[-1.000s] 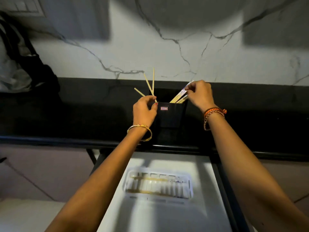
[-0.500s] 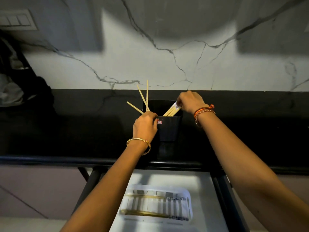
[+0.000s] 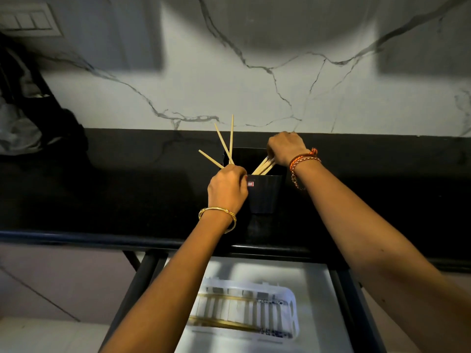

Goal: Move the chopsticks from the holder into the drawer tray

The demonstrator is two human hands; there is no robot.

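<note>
A black square holder (image 3: 265,194) stands on the dark countertop. My left hand (image 3: 228,187) grips three pale wooden chopsticks (image 3: 224,146) at the holder's left rim; their tips fan upward and to the left. My right hand (image 3: 285,149) curls over the holder's right rim and holds a bundle of chopsticks (image 3: 263,165) that slant down into the holder. Below, in the open drawer, a white slotted tray (image 3: 293,301) holds two chopsticks (image 3: 224,298) lying lengthwise.
The black countertop (image 3: 127,189) runs across the view under a white marbled wall. The open drawer (image 3: 328,314) has dark side rails. A dark bag and grey cloth (image 3: 23,128) sit at the far left. A switch plate (image 3: 25,20) is on the wall.
Both hands have stayed at the holder with their chopsticks. My right hand has sunk lower over the rim, hiding more of its bundle. The view has tilted slightly.
</note>
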